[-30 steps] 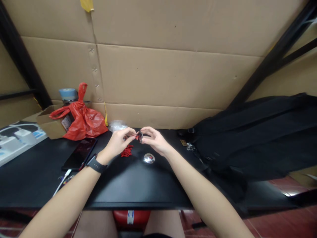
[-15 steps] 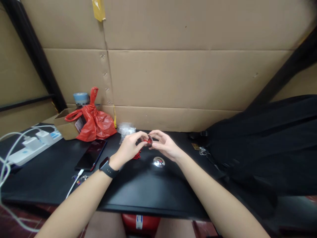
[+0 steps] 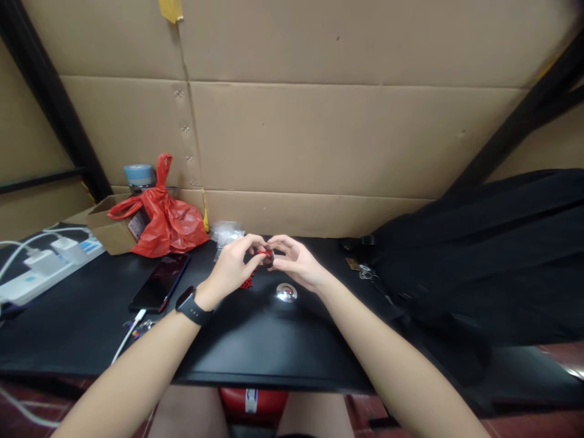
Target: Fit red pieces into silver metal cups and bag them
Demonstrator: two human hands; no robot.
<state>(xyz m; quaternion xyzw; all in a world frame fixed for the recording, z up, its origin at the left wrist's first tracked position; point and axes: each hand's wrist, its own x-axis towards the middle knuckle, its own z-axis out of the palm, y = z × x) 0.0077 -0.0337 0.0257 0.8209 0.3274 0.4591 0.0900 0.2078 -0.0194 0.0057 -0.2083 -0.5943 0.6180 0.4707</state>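
Between my two hands, above the black table, is a small round metal tin (image 3: 271, 258) tilted on its edge, with something red inside it. The fingers of my left hand (image 3: 233, 267) pinch the red cord (image 3: 261, 252) at the tin's opening. My right hand (image 3: 298, 263) grips the tin's rim from the right, thumb below and fingers above. A shiny round metal lid (image 3: 286, 292) lies on the table below my hands. Partly behind my left hand, a bunch of red cord or beads (image 3: 247, 280) rests on the table, its details too small to tell.
On the black table (image 3: 255, 347) a clear plastic bag (image 3: 224, 232) lies behind my left hand. Further left are a phone (image 3: 160, 283), a red bag (image 3: 171, 222), a cardboard box (image 3: 112, 225) and a white power strip (image 3: 50, 272). A black cloth bag (image 3: 479, 255) fills the right side.
The whole view has shifted slightly, so everything appears a little further left and higher. Both hands keep hold around the tin, which has turned slightly.
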